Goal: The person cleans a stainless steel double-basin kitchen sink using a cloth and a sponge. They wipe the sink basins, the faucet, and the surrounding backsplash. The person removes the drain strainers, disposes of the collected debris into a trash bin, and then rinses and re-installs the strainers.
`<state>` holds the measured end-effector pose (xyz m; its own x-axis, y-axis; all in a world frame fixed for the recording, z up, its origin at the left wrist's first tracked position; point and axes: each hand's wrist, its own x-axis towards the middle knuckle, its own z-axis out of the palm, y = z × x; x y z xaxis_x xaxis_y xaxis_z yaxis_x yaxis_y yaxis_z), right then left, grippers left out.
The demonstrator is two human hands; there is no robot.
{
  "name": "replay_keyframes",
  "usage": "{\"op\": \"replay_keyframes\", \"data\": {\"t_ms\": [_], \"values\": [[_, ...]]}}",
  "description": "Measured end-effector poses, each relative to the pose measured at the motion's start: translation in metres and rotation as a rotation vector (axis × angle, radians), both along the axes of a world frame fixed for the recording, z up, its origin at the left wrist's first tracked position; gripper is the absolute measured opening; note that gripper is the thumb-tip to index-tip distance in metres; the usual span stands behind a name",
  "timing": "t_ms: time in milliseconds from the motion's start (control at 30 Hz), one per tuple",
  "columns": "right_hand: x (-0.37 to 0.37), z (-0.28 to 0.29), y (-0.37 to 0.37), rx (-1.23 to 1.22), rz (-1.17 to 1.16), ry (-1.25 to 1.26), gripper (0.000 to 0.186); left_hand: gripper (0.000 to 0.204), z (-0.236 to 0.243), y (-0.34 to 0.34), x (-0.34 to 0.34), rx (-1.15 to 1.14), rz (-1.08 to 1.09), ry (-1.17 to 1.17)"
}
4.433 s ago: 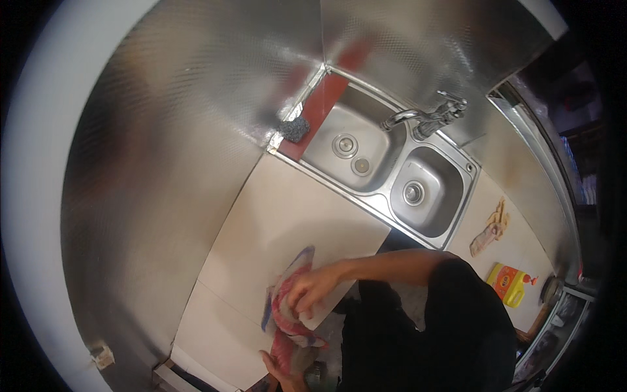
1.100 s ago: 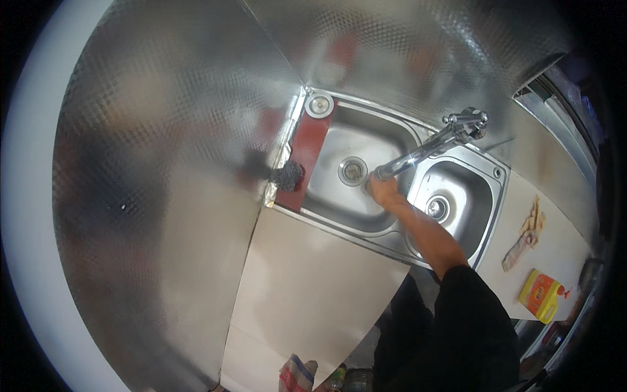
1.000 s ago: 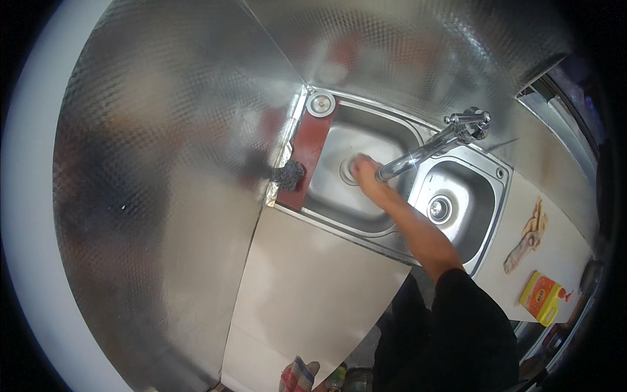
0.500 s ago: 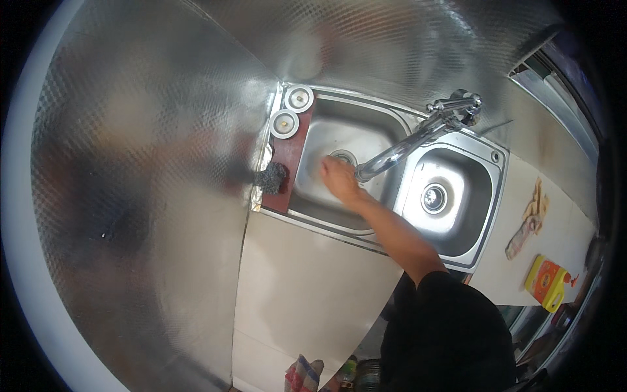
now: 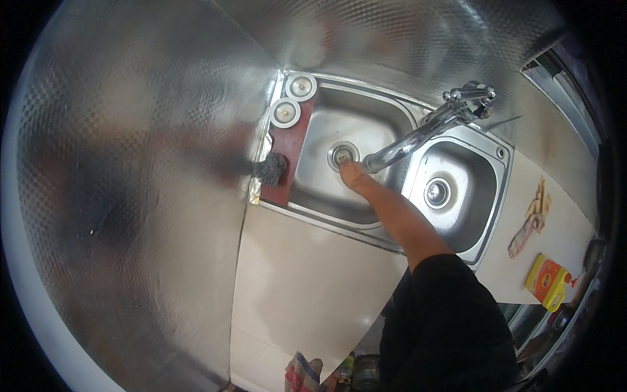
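Observation:
My right hand (image 5: 354,176) reaches from the lower right into the left basin (image 5: 320,191) of a double steel sink. Its fingertips are at the drain (image 5: 341,151), just left of the chrome faucet spout (image 5: 411,145); whether they hold anything is hidden. Two round metal strainers (image 5: 300,86) sit on a red-brown board (image 5: 285,189) along the sink's left side, with a dark scouring pad (image 5: 273,168) lower on it. My left hand is not in view.
A pale counter (image 5: 294,268) bears a red, blue and beige cloth (image 5: 298,372) at its front edge. Right of the smaller basin (image 5: 465,179) lie a beige glove-like cloth (image 5: 529,225) and a yellow pump bottle (image 5: 545,282). Patterned steel walls (image 5: 150,163) surround the sink.
My right hand left the cloth, which now lies nearer the front edge, and moved into the sink. Two strainers have appeared on the board. Lately my hand shifted slightly right toward the drain.

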<state>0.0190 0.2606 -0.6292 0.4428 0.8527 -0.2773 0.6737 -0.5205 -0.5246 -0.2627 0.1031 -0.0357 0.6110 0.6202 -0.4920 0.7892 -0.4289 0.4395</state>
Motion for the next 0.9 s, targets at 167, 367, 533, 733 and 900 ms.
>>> {"op": "replay_keyframes", "data": {"t_ms": [167,367,533,733,900], "values": [[0.064,0.028,-0.037,0.121,-0.147,-0.184,0.024,0.064,0.002,0.011,0.003,-0.060,0.022,-0.079],[0.066,0.132,-0.029,0.134,-0.120,0.068,0.027,0.067,0.008,-0.009,-0.003,-0.274,0.606,-0.120],[0.111,0.152,-0.076,0.232,-0.107,-0.130,0.011,0.073,0.025,-0.009,0.007,-0.536,0.863,-0.164],[0.103,0.171,-0.066,0.508,-0.027,-0.134,0.010,0.072,0.021,-0.014,-0.016,-0.275,0.526,-0.115],[0.115,0.151,-0.071,0.407,-0.124,-0.083,0.012,0.065,-0.013,-0.035,-0.052,-0.248,0.567,-0.076]]}}
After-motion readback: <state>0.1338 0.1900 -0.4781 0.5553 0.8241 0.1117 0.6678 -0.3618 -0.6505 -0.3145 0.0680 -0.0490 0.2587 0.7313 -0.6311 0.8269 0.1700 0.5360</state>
